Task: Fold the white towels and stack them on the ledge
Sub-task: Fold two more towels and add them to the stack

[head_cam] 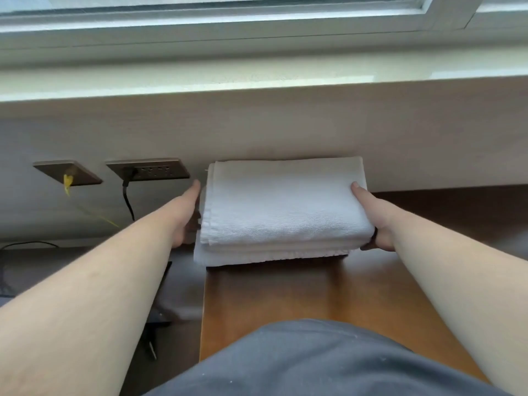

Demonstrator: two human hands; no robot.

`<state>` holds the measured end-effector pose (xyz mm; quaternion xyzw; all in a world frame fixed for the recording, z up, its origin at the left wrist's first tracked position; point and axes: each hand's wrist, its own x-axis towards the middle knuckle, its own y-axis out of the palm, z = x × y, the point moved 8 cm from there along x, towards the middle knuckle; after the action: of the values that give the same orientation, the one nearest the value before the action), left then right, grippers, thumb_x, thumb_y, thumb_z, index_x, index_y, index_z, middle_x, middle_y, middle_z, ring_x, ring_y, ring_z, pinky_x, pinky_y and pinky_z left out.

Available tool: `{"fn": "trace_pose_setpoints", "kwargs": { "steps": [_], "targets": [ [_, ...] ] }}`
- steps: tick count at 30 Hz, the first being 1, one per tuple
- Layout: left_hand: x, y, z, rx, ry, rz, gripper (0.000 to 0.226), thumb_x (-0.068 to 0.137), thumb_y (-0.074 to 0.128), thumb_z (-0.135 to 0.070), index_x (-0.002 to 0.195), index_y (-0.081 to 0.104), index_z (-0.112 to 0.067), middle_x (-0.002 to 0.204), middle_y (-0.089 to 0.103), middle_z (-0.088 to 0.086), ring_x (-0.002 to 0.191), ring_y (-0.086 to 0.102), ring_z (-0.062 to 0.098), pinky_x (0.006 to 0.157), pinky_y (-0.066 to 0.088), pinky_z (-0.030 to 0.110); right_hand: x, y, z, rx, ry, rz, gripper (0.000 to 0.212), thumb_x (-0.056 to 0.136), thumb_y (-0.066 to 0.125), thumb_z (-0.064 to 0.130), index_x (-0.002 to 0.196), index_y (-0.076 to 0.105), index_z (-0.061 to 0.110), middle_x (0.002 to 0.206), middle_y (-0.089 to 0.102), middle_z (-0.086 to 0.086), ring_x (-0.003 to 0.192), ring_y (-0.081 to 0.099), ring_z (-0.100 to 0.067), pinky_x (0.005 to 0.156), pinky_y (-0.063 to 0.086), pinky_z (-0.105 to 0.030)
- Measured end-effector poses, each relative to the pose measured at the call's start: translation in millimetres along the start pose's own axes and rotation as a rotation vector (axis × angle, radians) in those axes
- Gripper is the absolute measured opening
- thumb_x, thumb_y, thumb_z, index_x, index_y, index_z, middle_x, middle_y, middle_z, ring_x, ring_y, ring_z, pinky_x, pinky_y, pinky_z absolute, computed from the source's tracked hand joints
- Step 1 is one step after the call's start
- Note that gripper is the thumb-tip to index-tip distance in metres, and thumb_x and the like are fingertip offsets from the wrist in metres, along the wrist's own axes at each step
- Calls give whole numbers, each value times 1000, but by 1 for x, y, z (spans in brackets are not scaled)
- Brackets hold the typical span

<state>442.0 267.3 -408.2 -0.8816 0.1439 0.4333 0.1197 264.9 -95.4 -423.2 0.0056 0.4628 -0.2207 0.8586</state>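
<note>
Head view: stack of folded white terry towels (283,207) on brown wooden tabletop (328,295), far end.
Left grip (187,215): fingers hidden; state unclear.
Right grip (374,221): clasps stack's right side.

On the wall panel to my left I see two brown socket plates (148,169). A black cable (128,200) hangs from the nearer one; a yellow cable (67,182) leaves the farther plate (68,172). A window frame (257,27) runs across the top.

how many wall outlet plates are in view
2, both on the wall left of the towel stack: the left outlet plate has a yellow plug, the right outlet plate a black plug. None seems hidden.
</note>
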Motion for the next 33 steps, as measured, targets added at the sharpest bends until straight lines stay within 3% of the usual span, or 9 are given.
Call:
{"fn": "trace_pose_setpoints", "kwargs": {
  "steps": [4, 11, 15, 18, 20, 22, 25, 29, 33],
  "targets": [
    [-14, 32, -2, 84, 25, 82, 109, 52, 68, -85, 139, 47, -24, 126, 64, 6, 113, 63, 31, 99, 47, 53, -3, 1, 9, 30, -28, -6, 66, 70, 54, 86, 108, 67, 34, 93, 78, 5, 89, 74, -25, 71, 53, -40],
    [-10, 13, -14, 54, 185, -140, 60, 78, 77, -44, 125, 49, -21, 97, 69, 6, 65, 73, 25, 49, 55, 37, -10, 7, 23, 99, -59, 1, 68, 68, 57, 84, 108, 67, 30, 90, 78, 4, 74, 76, -21, 65, 56, -34],
    [-13, 9, -13, 344, 153, -347, 95, 76, 71, -58, 147, 21, -19, 133, 51, 11, 109, 57, 38, 80, 54, 45, -16, -3, 32, -84, -146, -221, 81, 83, 50, 72, 145, 45, 20, 139, 58, -4, 122, 58, -30, 103, 44, -41],
    [-50, 28, -52, 708, 669, -650, 81, 86, 62, -50, 150, 23, -20, 150, 35, 16, 133, 37, 38, 110, 32, 48, -50, -7, 73, -288, -613, -515, 61, 99, 46, 45, 151, 35, 14, 155, 37, -10, 141, 36, -29, 114, 29, -37],
    [-78, 81, -60, 1048, 1074, -546, 75, 88, 51, -54, 151, 25, -24, 156, 28, 13, 142, 26, 33, 116, 18, 43, -82, 17, 95, -589, -934, -593, 55, 100, 41, 39, 149, 39, 14, 155, 38, -12, 144, 33, -29, 117, 25, -44],
    [-81, 128, -39, 1370, 1195, -302, 87, 82, 37, -71, 154, 14, -28, 161, 17, 8, 146, 16, 28, 118, 9, 41, -89, 54, 94, -917, -1081, -499, 61, 98, 38, 44, 152, 35, 15, 159, 31, -11, 148, 25, -29, 119, 17, -49],
    [-63, 143, -16, 1636, 1066, -226, 104, 76, 40, -81, 154, -6, -29, 163, -1, 5, 149, 2, 27, 119, 6, 49, -68, 79, 73, -1228, -932, -317, 75, 95, 28, 64, 157, 16, 24, 166, 8, -5, 152, 0, -24, 121, 3, -50],
    [-49, 118, -18, 1715, 903, -316, 107, 79, 55, -69, 152, -10, -26, 162, -4, 9, 148, -2, 32, 118, 7, 52, -48, 64, 69, -1212, -754, -308, 92, 83, 15, 79, 157, 11, 25, 166, 5, -7, 152, -2, -26, 122, 4, -49],
    [-64, 125, -45, 1568, 1008, -286, 87, 79, 19, -81, 150, 24, -31, 159, 21, 7, 144, 19, 28, 117, 14, 48, -41, 83, 96, -1182, -793, -306, 89, 84, 12, 77, 155, 20, 24, 166, 8, -6, 152, 0, -25, 120, 3, -53]
  ]
}}
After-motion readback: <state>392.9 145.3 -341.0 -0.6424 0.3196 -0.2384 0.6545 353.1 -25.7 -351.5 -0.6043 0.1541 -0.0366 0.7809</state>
